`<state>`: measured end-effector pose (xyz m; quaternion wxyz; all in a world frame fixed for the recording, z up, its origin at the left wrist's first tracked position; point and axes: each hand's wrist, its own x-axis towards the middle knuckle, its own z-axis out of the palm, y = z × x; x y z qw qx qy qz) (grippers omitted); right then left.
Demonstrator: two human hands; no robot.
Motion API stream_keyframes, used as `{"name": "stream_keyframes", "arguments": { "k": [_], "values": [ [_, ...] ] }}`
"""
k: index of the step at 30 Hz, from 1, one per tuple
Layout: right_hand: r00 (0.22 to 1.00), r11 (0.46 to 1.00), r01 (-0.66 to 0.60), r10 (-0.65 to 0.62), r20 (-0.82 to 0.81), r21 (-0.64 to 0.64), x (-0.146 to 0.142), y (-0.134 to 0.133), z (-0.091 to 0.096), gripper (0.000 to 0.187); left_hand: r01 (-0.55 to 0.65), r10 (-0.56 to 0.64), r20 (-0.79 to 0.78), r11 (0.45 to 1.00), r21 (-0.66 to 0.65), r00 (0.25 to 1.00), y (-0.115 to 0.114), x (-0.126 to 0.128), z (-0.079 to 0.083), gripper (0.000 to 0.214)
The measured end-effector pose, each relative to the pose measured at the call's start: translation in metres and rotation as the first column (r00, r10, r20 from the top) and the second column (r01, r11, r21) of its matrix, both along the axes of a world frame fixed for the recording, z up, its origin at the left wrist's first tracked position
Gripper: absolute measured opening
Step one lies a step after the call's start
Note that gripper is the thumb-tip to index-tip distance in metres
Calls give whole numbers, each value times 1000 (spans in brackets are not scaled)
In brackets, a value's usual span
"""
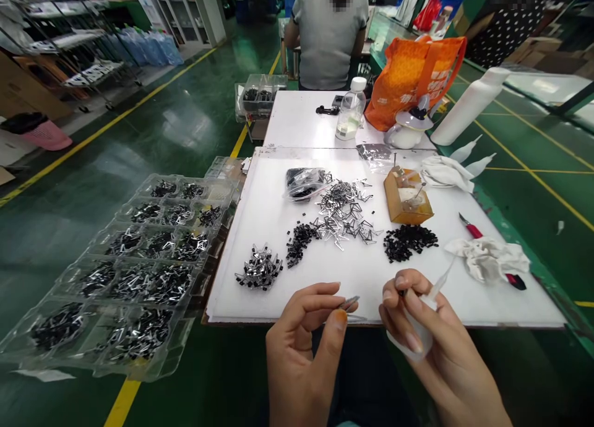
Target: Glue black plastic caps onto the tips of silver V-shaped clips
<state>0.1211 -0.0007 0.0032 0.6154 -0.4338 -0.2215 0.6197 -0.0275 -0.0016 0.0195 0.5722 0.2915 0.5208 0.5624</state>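
My left hand (301, 346) pinches a small metal-legged part (349, 303) between thumb and fingers, just off the front edge of the white work board (260, 303). My right hand (431, 340) grips a translucent plastic squeeze bottle (420, 325) with a thin nozzle, its tip pointing up and right. On the board lie a heap of bent metal pieces (343, 213), a mound of small black components (408, 241), a black strip of the same parts (299, 241) and a cluster of black parts with metal legs (258, 269). Neither hand touches these piles.
Stacked clear compartment trays (139, 272) holding black-and-metal parts sit left of the board. On the board are a cardboard box (408, 198), a red-handled craft knife (471, 230) and white cloths (487, 260). A seated co-worker (327, 37) faces away beyond a second table (297, 120).
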Motion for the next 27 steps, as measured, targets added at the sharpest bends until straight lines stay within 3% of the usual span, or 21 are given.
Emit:
{"name": "stream_keyframes", "arguments": {
  "k": [9, 23, 27],
  "values": [
    [980, 987, 154, -147, 134, -43, 4, -5, -6, 28, 49, -49, 47, 999, -6, 998, -3, 9, 2, 9],
    [985, 993, 112, -106, 137, -38, 8, -8, -6, 23, 95, -94, -27, 995, 21, 995, -5, 13, -2, 10],
    [978, 987, 159, -153, 144, -32, 6, -8, -3, 24, 96, -95, -30, 995, 39, 995, -6, 14, -4, 14]
  ]
}}
